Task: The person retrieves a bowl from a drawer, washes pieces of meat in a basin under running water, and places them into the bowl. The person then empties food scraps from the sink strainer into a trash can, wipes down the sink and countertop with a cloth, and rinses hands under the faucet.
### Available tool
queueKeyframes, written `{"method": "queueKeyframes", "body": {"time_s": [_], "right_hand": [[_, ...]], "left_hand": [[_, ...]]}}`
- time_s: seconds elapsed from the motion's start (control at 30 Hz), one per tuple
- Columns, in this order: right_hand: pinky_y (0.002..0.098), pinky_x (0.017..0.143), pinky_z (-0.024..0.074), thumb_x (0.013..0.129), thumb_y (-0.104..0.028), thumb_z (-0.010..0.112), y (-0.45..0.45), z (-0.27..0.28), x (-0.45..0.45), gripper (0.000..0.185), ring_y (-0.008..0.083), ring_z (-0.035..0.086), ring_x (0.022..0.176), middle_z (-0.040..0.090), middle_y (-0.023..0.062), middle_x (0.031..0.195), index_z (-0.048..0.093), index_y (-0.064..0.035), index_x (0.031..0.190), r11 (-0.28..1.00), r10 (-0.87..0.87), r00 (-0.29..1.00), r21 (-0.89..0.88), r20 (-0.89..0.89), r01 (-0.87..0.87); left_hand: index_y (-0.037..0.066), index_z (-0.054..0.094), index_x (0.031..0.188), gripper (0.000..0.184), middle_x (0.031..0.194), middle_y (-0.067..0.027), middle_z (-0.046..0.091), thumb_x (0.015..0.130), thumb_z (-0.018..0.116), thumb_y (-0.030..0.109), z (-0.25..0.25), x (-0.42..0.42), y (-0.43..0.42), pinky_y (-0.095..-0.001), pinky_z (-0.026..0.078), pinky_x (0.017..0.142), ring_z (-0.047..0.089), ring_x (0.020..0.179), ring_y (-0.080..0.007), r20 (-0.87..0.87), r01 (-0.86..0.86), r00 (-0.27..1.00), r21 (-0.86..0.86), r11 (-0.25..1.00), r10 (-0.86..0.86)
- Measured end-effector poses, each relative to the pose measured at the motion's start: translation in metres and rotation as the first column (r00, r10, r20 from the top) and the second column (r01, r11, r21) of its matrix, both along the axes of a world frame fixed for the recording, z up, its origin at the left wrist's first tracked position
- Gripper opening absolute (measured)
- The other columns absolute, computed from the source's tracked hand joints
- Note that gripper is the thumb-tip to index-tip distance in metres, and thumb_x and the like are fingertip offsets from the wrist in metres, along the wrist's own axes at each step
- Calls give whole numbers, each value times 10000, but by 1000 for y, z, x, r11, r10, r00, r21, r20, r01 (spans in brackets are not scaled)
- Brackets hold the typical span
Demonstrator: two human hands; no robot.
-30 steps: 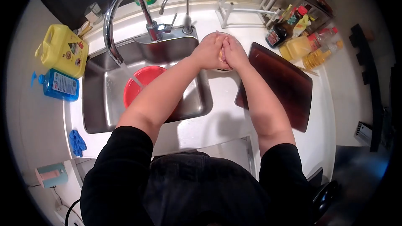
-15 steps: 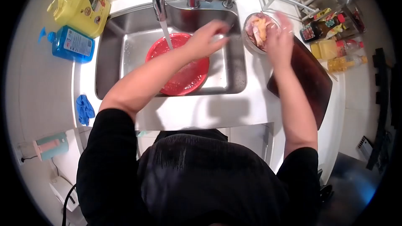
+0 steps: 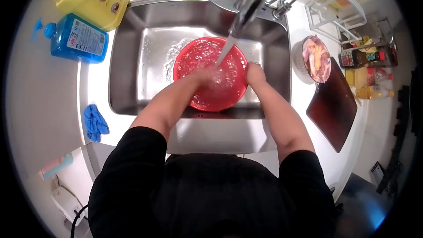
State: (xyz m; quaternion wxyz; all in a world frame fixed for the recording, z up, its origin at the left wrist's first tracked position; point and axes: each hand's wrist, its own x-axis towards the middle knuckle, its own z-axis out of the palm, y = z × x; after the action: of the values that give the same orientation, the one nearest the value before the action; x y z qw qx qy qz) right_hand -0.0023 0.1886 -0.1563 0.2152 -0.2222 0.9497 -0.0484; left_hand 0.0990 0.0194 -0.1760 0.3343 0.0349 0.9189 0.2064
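A red basin (image 3: 185, 53) full of moving water stands in the steel sink (image 3: 154, 39). Water runs into it from the chrome faucet (image 3: 246, 11). My left hand (image 3: 211, 77) is down in the basin under the stream, its fingers blurred by splashing water. On the basin's right rim, my right hand (image 3: 255, 74) is closed round the edge. A glass bowl of raw meat pieces (image 3: 316, 59) sits on the counter right of the sink, away from both hands.
A dark cutting board (image 3: 333, 108) lies at the right, near bottles (image 3: 365, 77) and a white rack (image 3: 328, 13). At the left are a yellow jug (image 3: 94, 0), a blue soap bottle (image 3: 81, 39) and a blue cloth (image 3: 95, 122).
Both hands have left the meat bowl and moved left to the basin; the left went into the water, the right took hold of the rim. The view has shifted toward the sink.
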Motion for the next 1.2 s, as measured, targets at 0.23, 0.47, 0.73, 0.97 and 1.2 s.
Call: {"method": "queueKeyframes", "body": {"time_s": [0.23, 0.47, 0.73, 0.97, 1.2], "right_hand": [[408, 750, 454, 754, -87, 446, -38, 16, 12, 213, 336, 560, 846, 561, 219, 932, 563, -5, 913, 976, 174, 984, -142, 31, -168], [405, 769, 443, 757, -201, 473, -64, -52, 26, 255, 347, 547, 892, 561, 188, 985, 580, -28, 912, 889, 457, 875, -127, 162, -441], [353, 733, 460, 755, -278, 502, -47, -30, 56, 304, 256, 581, 880, 601, 151, 937, 604, -93, 973, 848, 414, 687, 21, 597, -529], [343, 801, 424, 799, -279, 485, -45, -42, 90, 365, 274, 542, 936, 565, 136, 1028, 488, -105, 1120, 924, 377, 514, -278, 770, -261], [327, 838, 405, 802, -143, 449, -32, -31, 66, 300, 243, 525, 966, 560, 126, 1038, 516, -94, 1090, 658, 738, 464, -371, 490, -655]], "left_hand": [[85, 502, 1065, 433, 928, -146, 573, 715, 561, 335, -28, 5, 33, -386, 418, 784, 543, 881, -270, 24, 39, 999, 211, 977, -45], [74, 529, 1012, 337, 861, -113, 588, 745, 531, 279, -24, 34, 16, -362, 457, 698, 568, 794, -225, 62, 2, 998, 459, 888, -34], [100, 561, 976, 301, 723, 16, 556, 723, 554, 264, 6, 22, -43, -268, 426, 543, 511, 630, -111, 539, -222, 839, 453, 863, -67], [64, 580, 915, 236, 733, -30, 587, 741, 528, 217, 10, 26, -45, -264, 433, 576, 535, 646, -123, 475, -342, 867, 351, 872, 148], [90, 608, 858, 189, 721, -27, 605, 750, 522, 220, 9, 29, -19, -291, 431, 486, 543, 564, -142, 371, -168, 928, 367, 915, 22]]}}
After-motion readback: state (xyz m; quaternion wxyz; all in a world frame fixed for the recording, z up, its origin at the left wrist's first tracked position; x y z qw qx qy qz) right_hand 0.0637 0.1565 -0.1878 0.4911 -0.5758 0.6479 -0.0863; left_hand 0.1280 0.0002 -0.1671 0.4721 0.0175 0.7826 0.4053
